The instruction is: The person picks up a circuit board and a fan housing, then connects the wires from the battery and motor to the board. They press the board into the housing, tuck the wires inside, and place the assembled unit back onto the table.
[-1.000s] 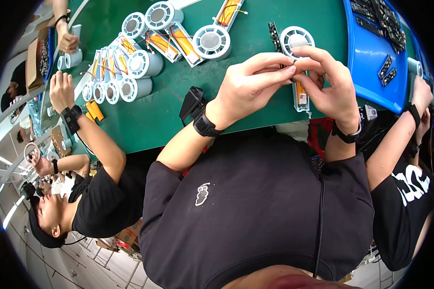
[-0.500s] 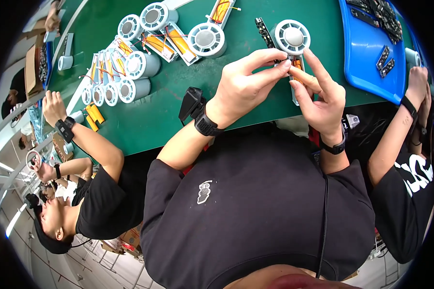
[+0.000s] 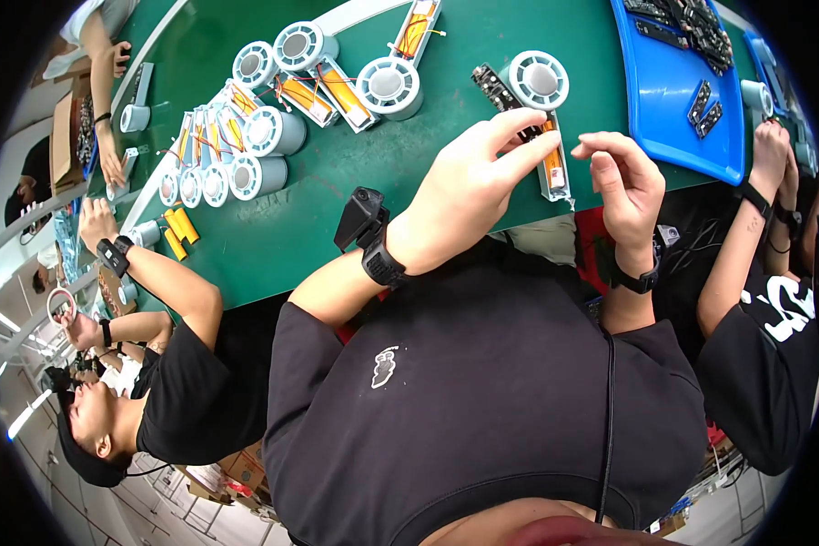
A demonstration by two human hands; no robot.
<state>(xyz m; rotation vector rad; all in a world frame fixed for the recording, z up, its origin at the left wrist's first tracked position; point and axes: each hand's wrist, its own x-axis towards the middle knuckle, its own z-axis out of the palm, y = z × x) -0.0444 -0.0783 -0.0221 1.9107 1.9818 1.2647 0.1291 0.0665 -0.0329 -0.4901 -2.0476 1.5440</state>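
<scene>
A pale-blue handheld fan (image 3: 539, 80) lies on the green table before me, its round grille away from me. An orange battery (image 3: 552, 162) sits in its uncovered handle. Beside the handle, my left hand (image 3: 460, 196) pinches the lower end of a narrow black circuit board (image 3: 493, 88) between thumb and index finger. The board slants away to the left of the grille, and its lower part is partly hidden by the fingers. My right hand (image 3: 630, 187) hovers to the right of the handle, touching nothing visible. Its fingers are loosely curled, with the thumb apart from the index finger.
Several similar fans with exposed batteries (image 3: 341, 94) stand at the left on the table (image 3: 337, 200). Loose orange batteries (image 3: 180, 227) lie near a co-worker's hand (image 3: 97, 221). A blue tray (image 3: 678, 118) holds black boards. Another co-worker's hands (image 3: 773, 150) are at far right.
My right hand has drawn back from the handle to the right, uncovering the battery. The circuit board now slants more to the left. A further person's arm has reached in at the upper left.
</scene>
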